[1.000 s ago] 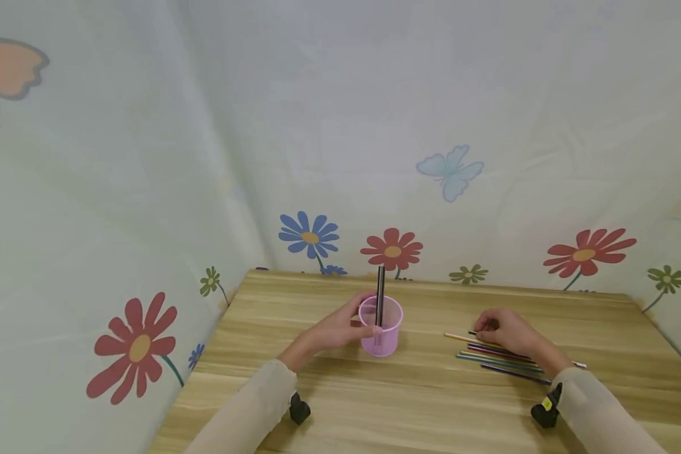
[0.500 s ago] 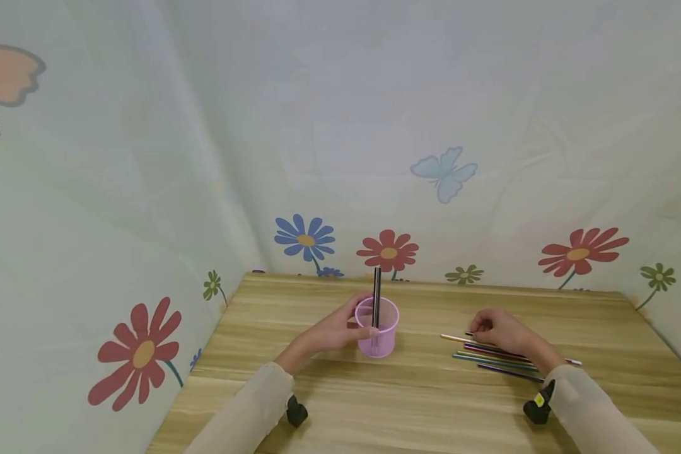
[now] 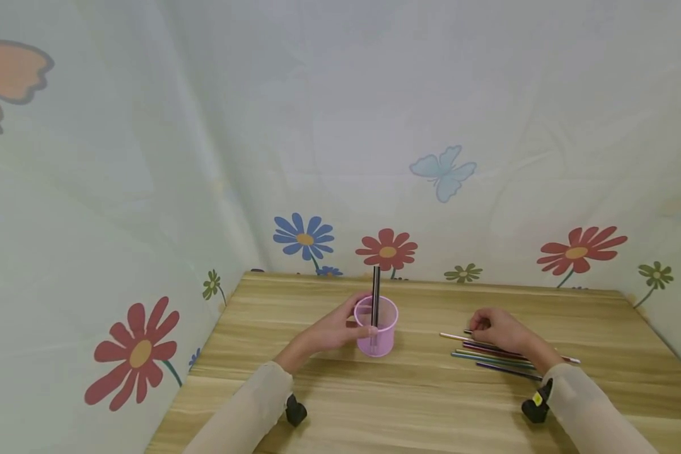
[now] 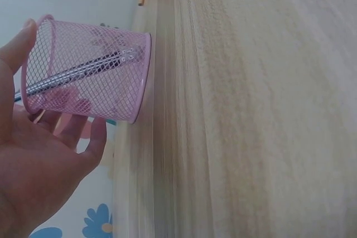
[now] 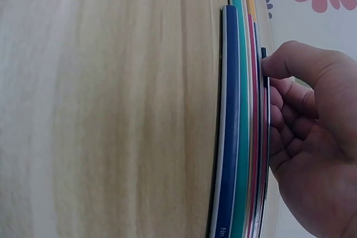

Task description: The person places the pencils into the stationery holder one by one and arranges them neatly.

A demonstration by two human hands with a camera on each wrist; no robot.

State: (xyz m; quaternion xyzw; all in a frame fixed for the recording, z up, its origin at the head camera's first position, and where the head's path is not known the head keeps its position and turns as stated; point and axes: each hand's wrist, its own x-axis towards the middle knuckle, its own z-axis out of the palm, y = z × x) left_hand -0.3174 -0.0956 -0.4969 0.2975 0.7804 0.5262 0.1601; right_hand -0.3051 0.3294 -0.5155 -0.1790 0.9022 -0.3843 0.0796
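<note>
A pink mesh pen cup (image 3: 384, 342) stands upright on the table, held by my left hand (image 3: 331, 329). The thumb lies at the near rim and the fingers reach behind the wall. Dark striped pencils (image 3: 376, 287) lean inside it; their lower ends show through the mesh in the left wrist view. To the right, my right hand (image 3: 506, 331) pinches a black pencil (image 5: 264, 53) at the far side of a loose row of pencils. Within that row are a blue pencil (image 5: 228, 104), a green one (image 5: 242, 93) and a yellow one (image 5: 250, 1). The palm hides part of the black pencil.
The wood-grain table (image 3: 408, 403) ends at a back edge against a pale cloth wall (image 3: 340, 126) printed with flowers and butterflies. Table surface lies between the cup and the pencil row. Black wrist cameras (image 3: 296, 411) sit under both sleeves.
The view has shifted slightly, so everything appears a little farther left. Both hands keep nearly the same places, the left at the pen cup, the right at the black pencil.
</note>
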